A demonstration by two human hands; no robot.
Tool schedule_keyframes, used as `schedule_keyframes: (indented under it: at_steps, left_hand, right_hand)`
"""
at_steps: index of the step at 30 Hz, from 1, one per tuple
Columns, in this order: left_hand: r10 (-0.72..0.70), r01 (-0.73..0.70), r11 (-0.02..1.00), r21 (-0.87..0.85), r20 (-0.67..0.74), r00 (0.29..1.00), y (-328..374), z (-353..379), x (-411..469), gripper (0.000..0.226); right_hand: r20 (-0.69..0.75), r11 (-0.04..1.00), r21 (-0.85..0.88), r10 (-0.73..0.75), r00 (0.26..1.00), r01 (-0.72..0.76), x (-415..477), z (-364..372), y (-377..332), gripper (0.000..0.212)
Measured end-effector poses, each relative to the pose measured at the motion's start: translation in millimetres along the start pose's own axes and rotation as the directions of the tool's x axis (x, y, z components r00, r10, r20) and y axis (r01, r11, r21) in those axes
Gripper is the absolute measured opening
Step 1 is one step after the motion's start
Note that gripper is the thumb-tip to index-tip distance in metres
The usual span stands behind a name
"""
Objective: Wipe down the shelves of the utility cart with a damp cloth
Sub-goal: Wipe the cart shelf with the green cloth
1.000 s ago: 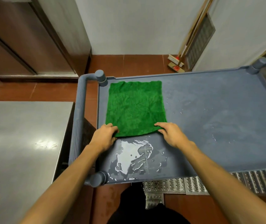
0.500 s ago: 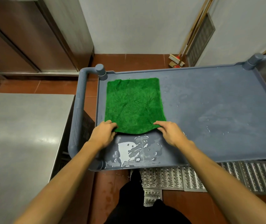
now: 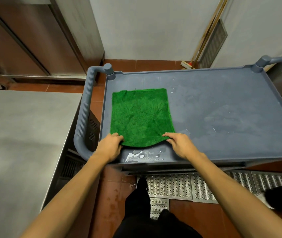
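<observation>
A green cloth [image 3: 141,115] lies spread flat on the left part of the grey cart's top shelf [image 3: 222,107]. My left hand [image 3: 110,146] pinches the cloth's near left corner. My right hand [image 3: 179,145] pinches its near right corner. The near edge of the cloth sags in a curve between the two hands. A wet patch [image 3: 142,154] glistens on the shelf just in front of the cloth, close to the near rim. Smaller water drops lie further right on the shelf.
A steel worktop [image 3: 22,134] stands close on the left, beside the cart's ribbed handle [image 3: 83,114]. A second handle [image 3: 281,60] is at the far right. Metal floor grating [image 3: 197,186] runs under the cart. Broom sticks [image 3: 203,35] lean on the far wall.
Both hands have dragged the cloth toward me along the shelf, away from the far rim. The wet patch in front of it has shrunk as the cloth passed over it.
</observation>
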State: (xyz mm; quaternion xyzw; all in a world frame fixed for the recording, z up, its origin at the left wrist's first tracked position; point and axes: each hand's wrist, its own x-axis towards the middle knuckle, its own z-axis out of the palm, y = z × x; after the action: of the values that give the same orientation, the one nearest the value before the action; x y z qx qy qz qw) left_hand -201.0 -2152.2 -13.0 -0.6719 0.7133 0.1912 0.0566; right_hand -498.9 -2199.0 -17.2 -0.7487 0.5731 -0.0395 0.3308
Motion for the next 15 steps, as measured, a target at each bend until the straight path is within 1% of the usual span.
schedule_keyframes:
  at_steps: [4,8,15]
  left_hand:
    - [-0.02,0.02,1.0,0.012,0.017,1.0,9,9,-17,0.03]
    - [-0.041,0.041,0.999,0.028,-0.011,0.999,16,16,-33,0.03]
    - [0.003,0.01,0.982,0.189,-0.067,0.998,21,25,-56,0.03]
  right_hand:
    - [0.017,1.0,-0.017,0.005,1.0,-0.004,-14,6,4,0.032]
    - [0.015,0.998,-0.057,-0.005,1.0,0.006,-27,12,7,0.032]
    - [0.026,0.998,-0.065,0.001,1.0,0.001,-45,21,11,0.032]
